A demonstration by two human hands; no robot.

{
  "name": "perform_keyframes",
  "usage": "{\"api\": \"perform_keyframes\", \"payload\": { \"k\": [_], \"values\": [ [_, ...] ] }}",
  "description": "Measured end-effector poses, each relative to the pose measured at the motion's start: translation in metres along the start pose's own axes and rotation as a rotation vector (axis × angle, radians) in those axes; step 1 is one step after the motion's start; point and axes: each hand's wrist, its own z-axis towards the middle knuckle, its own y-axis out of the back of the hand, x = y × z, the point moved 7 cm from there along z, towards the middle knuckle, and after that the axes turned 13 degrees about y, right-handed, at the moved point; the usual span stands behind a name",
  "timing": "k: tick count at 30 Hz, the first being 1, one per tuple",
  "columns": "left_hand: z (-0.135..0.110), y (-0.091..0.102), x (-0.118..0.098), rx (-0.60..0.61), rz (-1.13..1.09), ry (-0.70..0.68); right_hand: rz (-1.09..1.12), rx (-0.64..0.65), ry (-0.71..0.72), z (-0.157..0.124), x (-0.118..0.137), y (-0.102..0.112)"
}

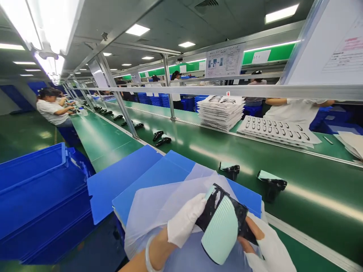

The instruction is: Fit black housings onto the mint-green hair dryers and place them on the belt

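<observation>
Between my two hands is a black plastic device housing with a mint-green ribbed cover, tilted above the bin in front of me. My left hand, in a white glove, grips its left side; some of the fingers are hidden behind it. White glove fabric also covers my right hand, but its thumb and a finger show bare, closed on the black right end. Under the housing lies translucent plastic film over blue sheets. Two similar black and mint-green housings lie on the green belt beyond.
Stacked blue crates stand at my left. The green conveyor belt carries several black parts farther off. Across it are stacked white sheets and a sheet of dark loop-shaped pieces. A metal rail crosses ahead; co-workers sit beyond.
</observation>
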Motion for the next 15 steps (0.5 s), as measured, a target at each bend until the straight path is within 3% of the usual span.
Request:
{"api": "perform_keyframes", "payload": {
  "k": [6, 10, 12, 15],
  "values": [
    [0.002, -0.015, 0.01, 0.116, 0.11, -0.025, -0.135, -0.002, 0.112, 0.001, 0.013, -0.007],
    [-0.001, -0.02, 0.011, 0.153, 0.135, 0.004, -0.103, -0.01, 0.05, -0.006, 0.006, -0.015],
    [-0.006, -0.021, 0.01, 0.19, 0.195, -0.015, 0.031, 0.045, -0.052, -0.005, 0.001, -0.02],
    [-0.015, -0.018, 0.004, 0.238, 0.389, -0.174, 0.447, 0.221, -0.225, 0.001, 0.003, -0.033]
  ]
}}
